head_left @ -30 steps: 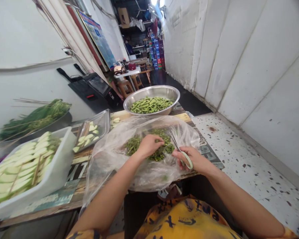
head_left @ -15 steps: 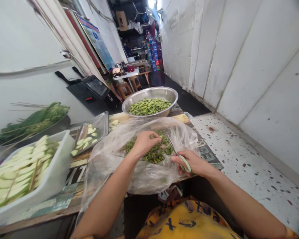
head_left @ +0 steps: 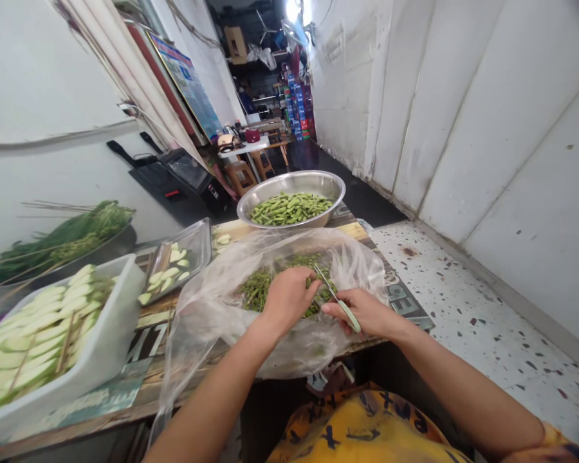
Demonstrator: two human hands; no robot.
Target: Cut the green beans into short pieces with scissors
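Note:
My right hand [head_left: 367, 310] grips scissors [head_left: 350, 315] with pale green handles, their blades pointing up and left beside my left fingertips. The fingers of my left hand [head_left: 293, 292] are pinched together; a bit of green shows at the tips, too small and hidden to name. Both hands are over a clear plastic bag [head_left: 212, 302] spread on the table. Small green pods and trimmings [head_left: 257, 289] lie on the bag, partly covered by my left hand. Just beyond it stands a wide metal bowl [head_left: 338, 188] holding many green edamame pods [head_left: 289, 209].
On the left are a white tub [head_left: 120, 321] of skewered pale green slices, a metal tray [head_left: 203, 247] with cut pieces and skewers, and a dark bowl [head_left: 120, 244] of leafy greens. The table's right edge borders a speckled floor [head_left: 463, 308]. Stools and a small table [head_left: 244, 146] stand farther back.
My left hand has come slightly nearer to me and to the right, its fingers curling in more. The scissors in my right hand have shifted a little left.

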